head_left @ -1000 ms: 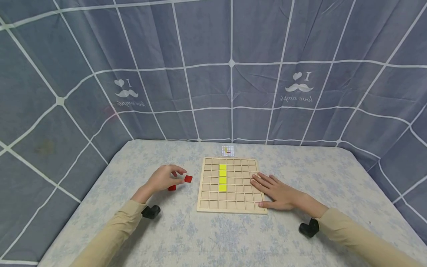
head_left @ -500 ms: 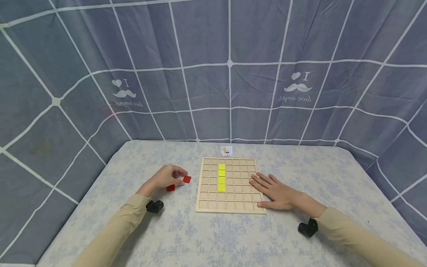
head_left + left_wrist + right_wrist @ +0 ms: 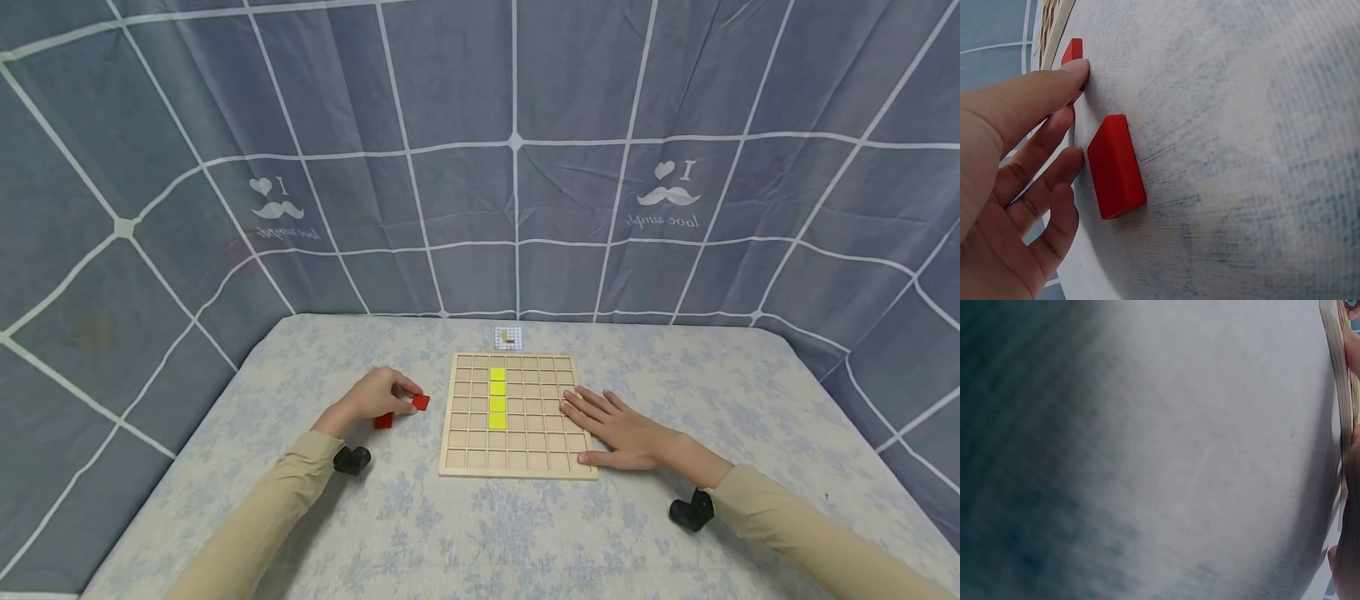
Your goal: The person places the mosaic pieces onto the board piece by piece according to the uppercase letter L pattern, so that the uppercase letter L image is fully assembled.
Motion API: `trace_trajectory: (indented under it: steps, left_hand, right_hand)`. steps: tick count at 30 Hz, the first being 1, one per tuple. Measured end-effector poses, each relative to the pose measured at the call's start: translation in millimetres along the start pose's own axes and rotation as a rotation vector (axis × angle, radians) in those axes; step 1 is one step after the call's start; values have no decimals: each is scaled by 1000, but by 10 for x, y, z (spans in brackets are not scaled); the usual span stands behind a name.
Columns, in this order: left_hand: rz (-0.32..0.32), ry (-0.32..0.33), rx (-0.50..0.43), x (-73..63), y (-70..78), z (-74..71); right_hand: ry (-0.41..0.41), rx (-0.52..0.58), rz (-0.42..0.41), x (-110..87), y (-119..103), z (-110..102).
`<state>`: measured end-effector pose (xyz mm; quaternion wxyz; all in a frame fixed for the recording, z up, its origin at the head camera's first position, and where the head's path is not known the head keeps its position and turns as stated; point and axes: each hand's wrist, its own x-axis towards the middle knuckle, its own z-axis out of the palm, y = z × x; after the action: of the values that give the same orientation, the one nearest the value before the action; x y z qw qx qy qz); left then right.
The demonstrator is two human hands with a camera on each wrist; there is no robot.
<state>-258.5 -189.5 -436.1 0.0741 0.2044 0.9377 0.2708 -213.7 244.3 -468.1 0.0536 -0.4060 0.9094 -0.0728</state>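
Note:
A wooden grid board [image 3: 517, 462] lies on the table with a column of yellow tiles [image 3: 497, 398] left of its middle. Two red tiles lie left of the board: one [image 3: 421, 402] near the board's edge, one [image 3: 383, 421] closer to me. My left hand [image 3: 393, 392] hovers over them, and a fingertip [image 3: 1075, 65] touches the farther red tile [image 3: 1073, 50]. The nearer red tile [image 3: 1116, 165] lies free beside the other fingers. My right hand [image 3: 600, 417] rests flat on the board's right side, fingers straight. The right wrist view is blurred cloth with the board edge [image 3: 1335, 369].
A small pattern card [image 3: 509, 337] lies just behind the board. The table has a pale flowered cloth [image 3: 480, 525]. A blue checked curtain [image 3: 480, 167] closes off the back and both sides. Black wrist cameras [image 3: 351, 459] [image 3: 690, 510] sit at both cuffs.
My left hand has lowered and its fingers have reached to the farther red tile, now touching it. The right hand and the board have stayed put.

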Motion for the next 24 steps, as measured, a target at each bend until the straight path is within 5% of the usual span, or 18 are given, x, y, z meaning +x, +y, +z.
trace_trajectory:
  steps: [24]
  left_hand:
    - [-8,93,112,-2,132,89]
  right_hand:
    - [-2,-1,7,3,14,12]
